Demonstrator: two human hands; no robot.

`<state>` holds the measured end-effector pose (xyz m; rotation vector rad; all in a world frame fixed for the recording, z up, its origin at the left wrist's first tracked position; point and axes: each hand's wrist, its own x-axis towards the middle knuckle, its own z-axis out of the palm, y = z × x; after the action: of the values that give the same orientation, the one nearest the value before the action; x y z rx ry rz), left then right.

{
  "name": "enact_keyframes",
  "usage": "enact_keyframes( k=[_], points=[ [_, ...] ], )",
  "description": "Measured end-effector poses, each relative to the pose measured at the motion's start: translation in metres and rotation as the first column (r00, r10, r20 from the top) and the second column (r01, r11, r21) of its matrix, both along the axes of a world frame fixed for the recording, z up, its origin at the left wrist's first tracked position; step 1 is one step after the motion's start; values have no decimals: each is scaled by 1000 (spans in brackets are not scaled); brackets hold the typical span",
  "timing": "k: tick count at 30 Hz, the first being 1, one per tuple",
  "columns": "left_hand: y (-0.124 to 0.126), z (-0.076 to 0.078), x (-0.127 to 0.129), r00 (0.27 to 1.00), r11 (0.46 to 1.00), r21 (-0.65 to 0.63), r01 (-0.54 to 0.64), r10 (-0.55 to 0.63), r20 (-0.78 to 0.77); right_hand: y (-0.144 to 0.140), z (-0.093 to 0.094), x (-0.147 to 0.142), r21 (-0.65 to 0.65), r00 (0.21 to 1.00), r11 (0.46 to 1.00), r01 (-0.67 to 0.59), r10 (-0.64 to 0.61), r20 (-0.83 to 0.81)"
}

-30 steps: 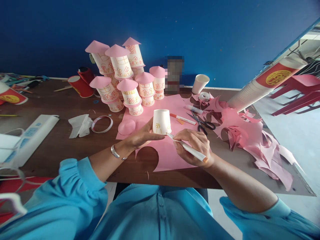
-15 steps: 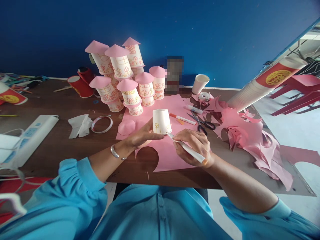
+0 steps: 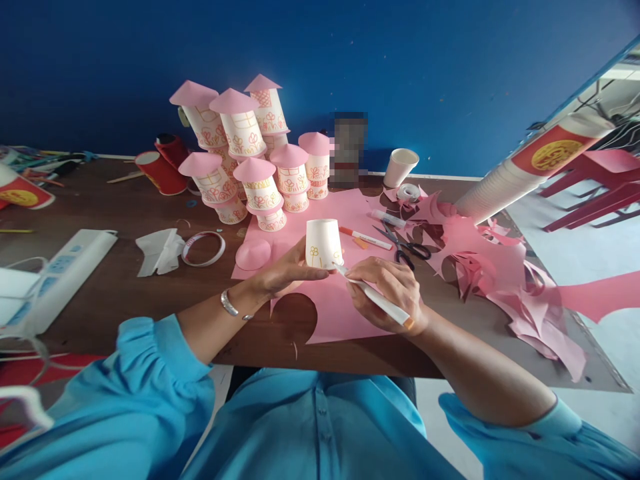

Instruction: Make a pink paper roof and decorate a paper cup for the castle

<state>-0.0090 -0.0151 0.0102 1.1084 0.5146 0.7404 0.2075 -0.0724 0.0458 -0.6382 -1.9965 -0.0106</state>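
Note:
A white paper cup (image 3: 323,240) is upside down in my left hand (image 3: 286,272), whose thumb lies along the cup's lower rim. Small yellow-brown flower lines mark the cup near that rim. My right hand (image 3: 387,290) is closed around a white marker (image 3: 383,303) with an orange end, its tip at or very near the cup's lower right side. Beneath both hands spreads a pink paper sheet (image 3: 330,310) with a round cut-out. Just left of the cup sits a pink paper cone (image 3: 253,254). Another marker (image 3: 367,238) and black-handled scissors (image 3: 405,247) lie beyond my right hand.
Decorated cup towers (image 3: 257,190) with pink cone roofs stand at the back. Pink paper scraps (image 3: 495,253) and a long cup stack (image 3: 525,170) occupy the right. A tape roll (image 3: 203,249), crumpled white paper (image 3: 159,251) and a power strip (image 3: 63,280) lie left.
The cup has shifted very slightly to the right in my left hand. My right hand stays almost where it was, the marker still at the cup. A pink strip at the far right looks brighter.

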Motion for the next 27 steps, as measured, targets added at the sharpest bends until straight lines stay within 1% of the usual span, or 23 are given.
enact_keyframes(
  k=[6, 11, 14, 18, 22, 25, 27],
  points=[
    [0, 1, 0, 1000, 1000, 5, -11, 11, -19, 0, -1, 0, -2, 1000, 1000, 4, -4, 3],
    [-1, 3, 0, 999, 999, 43, -15, 17, -39, 0, -1, -1, 2, 1000, 1000, 6, -6, 0],
    [-1, 2, 1, 997, 997, 72, -26, 31, -77, 0, -1, 0, 6, 1000, 1000, 5, -5, -1],
    [-2, -2, 2, 981, 982, 166, -86, 112, -156, 0, -1, 0, 23, 1000, 1000, 5, -5, -6],
    [-3, 0, 2, 953, 961, 246, -131, 190, -235, 1, 0, -1, 38, 1000, 999, 7, -7, -16],
    [-5, 2, 3, 938, 942, 303, -142, 226, -264, 1, -1, -1, 42, 1000, 999, 8, -7, -20],
    [-6, 3, 4, 928, 926, 338, -169, 265, -262, 2, -2, -1, 42, 1000, 999, 10, -9, -21]
  ],
)
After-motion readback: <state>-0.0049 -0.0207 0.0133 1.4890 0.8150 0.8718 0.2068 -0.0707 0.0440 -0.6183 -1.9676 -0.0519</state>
